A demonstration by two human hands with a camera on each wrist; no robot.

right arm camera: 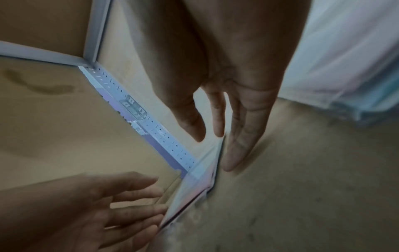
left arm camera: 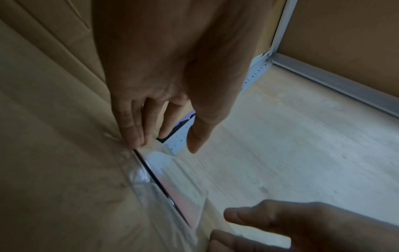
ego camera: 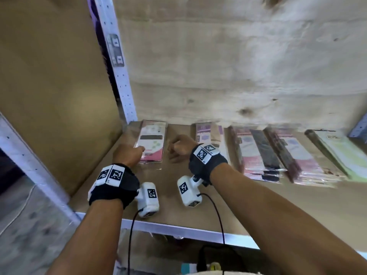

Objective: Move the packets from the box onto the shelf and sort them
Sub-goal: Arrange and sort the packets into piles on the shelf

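Squaring that pink packet (ego camera: 151, 142) is where things could slip. Nearest you, your left hand (ego camera: 128, 154) lies with straight fingers on its left edge, gripping nothing. Your right hand (ego camera: 180, 148) sits just beside its right edge, fingers relaxed and empty. The packet lies flat on the shelf (ego camera: 228, 203), near the left upright (ego camera: 119, 62). Its clear wrapper looks slick, so a hard nudge could likely skate it under the upright or skew it. Farther right, the sorted stacks (ego camera: 264, 155) sit close together; a careless right elbow could fan them out and mix the sorts.
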